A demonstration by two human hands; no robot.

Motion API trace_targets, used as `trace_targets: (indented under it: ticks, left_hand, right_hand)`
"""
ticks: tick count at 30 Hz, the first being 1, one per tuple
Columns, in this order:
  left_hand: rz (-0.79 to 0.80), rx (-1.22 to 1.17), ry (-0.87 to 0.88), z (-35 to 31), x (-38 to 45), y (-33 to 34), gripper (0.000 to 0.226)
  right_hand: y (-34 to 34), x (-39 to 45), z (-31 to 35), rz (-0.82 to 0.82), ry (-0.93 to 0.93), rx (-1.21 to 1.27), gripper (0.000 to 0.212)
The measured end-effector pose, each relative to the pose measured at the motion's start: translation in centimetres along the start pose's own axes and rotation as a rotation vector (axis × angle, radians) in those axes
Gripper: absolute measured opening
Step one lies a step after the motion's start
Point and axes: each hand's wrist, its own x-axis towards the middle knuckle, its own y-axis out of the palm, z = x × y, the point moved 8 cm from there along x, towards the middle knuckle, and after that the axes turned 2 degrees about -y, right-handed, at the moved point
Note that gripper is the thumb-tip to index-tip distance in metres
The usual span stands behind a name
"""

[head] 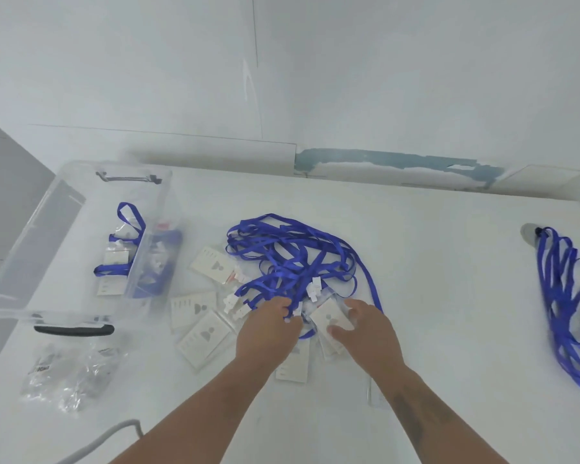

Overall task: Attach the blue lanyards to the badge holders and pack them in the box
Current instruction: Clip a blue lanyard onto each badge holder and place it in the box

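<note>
A tangled heap of blue lanyards [292,256] with white clips lies in the middle of the white table. Several clear badge holders [203,336] with white cards lie around its near side. My left hand [268,326] pinches a blue lanyard end at the heap's near edge. My right hand [359,326] holds a badge holder [329,314] by its near corner, right beside the left hand. A clear plastic box [47,249] stands at the left with finished lanyard-and-badge sets [121,259] inside.
A second bunch of blue lanyards [563,296] lies at the table's right edge. Crumpled clear plastic bags [71,373] sit at the near left, by the box's black handle [74,329]. A grey cable [98,443] crosses the near edge. A wall rises behind the table.
</note>
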Motion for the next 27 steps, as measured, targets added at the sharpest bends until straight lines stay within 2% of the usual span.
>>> trace_targets:
  ticks: [4,7,14,17,20,23,27]
  left_hand:
    - [-0.004,0.041,-0.011,0.1,1.1,1.8,0.041]
    - [-0.037,0.058,-0.013,0.1,1.4,1.9,0.042]
    - [-0.073,0.022,-0.017,-0.2,1.5,1.3,0.039]
    - [-0.098,-0.033,-0.013,-0.7,0.9,0.6,0.038]
    - [-0.084,-0.140,-0.011,-1.6,0.1,0.1,0.040]
    - [0.056,-0.347,0.029,-3.1,-0.7,0.2,0.042]
    - [0.230,-0.691,0.001,-4.7,-1.5,-0.3,0.019]
  right_hand:
    - [0.1,0.9,-0.4,-0.071,-0.022,-0.088,0.055]
    - [0.2,1.1,-0.6,-0.033,-0.019,-0.079,0.046]
    - [-1.5,0.9,-1.4,-0.011,0.071,0.163,0.026]
    - [-2.5,0.4,-1.1,-0.004,0.084,0.349,0.017]
    - [-2.6,-0.7,-1.1,0.040,0.212,0.710,0.019]
    - [-1.3,-2.0,0.4,0.155,0.301,1.123,0.024]
    - [-0.5,-3.4,3.8,0.244,0.261,1.393,0.017]
